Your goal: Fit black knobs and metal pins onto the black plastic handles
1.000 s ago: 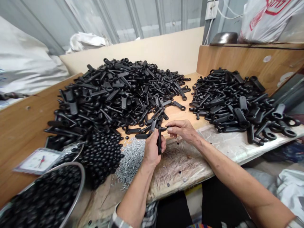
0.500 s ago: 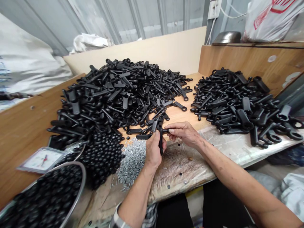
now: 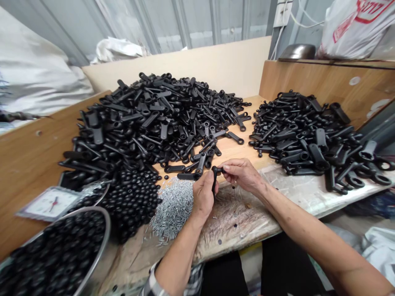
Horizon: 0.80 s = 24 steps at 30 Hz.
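My left hand (image 3: 203, 196) is closed around a black plastic lever (image 3: 213, 181), holding it upright over the bench's front edge. My right hand (image 3: 242, 172) pinches a small black piece (image 3: 219, 169) against the lever's top end. Just left of my hands lies a heap of small silver pins (image 3: 173, 207) and a mound of black balls (image 3: 134, 199). A big pile of black levers (image 3: 154, 119) fills the bench behind my hands.
A second pile of black levers (image 3: 311, 135) lies at the right. A metal bowl (image 3: 92, 242) of black balls sits at the lower left, beside a small dial scale (image 3: 51, 203). Wooden side boards (image 3: 327, 82) wall the bench; plastic sheet (image 3: 234, 218) covers its front.
My right hand has brought the small black piece onto the top of the lever in my left hand. Both hands have shifted slightly right and down in view.
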Each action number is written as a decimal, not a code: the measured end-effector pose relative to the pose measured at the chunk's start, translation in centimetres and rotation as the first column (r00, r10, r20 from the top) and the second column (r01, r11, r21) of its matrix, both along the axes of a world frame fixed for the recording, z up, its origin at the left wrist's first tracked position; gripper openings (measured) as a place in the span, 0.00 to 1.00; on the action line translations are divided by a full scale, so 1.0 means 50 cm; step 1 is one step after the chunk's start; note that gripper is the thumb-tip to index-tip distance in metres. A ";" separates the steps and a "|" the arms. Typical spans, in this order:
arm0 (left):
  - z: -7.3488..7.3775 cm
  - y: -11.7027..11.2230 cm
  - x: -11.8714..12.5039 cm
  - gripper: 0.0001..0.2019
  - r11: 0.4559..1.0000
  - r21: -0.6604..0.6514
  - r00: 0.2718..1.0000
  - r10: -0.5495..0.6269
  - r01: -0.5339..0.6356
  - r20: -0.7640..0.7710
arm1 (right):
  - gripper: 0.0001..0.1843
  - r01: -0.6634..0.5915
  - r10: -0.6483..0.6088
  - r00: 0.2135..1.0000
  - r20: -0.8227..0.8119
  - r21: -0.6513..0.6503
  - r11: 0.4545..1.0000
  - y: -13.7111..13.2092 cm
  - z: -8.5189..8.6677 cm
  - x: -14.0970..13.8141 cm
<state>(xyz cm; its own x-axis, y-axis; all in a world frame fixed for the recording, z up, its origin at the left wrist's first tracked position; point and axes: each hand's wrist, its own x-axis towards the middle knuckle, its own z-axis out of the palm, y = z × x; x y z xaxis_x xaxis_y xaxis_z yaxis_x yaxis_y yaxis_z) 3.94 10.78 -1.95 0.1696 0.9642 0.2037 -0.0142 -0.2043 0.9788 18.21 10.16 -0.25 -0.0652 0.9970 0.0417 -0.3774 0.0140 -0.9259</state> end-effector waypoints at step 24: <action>0.027 0.018 -0.022 0.18 0.989 0.137 0.904 0.001 0.063 -0.427 | 0.07 -0.007 0.046 0.951 0.307 -0.126 0.992 0.004 0.002 0.001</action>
<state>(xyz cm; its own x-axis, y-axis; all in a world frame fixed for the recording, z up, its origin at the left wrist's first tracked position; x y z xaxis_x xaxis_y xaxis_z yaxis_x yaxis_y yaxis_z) 2.82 11.69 -0.59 0.3005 0.9226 0.2418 0.3875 -0.3497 0.8530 18.28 10.37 -0.18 -0.0819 0.9910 -0.1064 -0.0717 -0.1123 -0.9911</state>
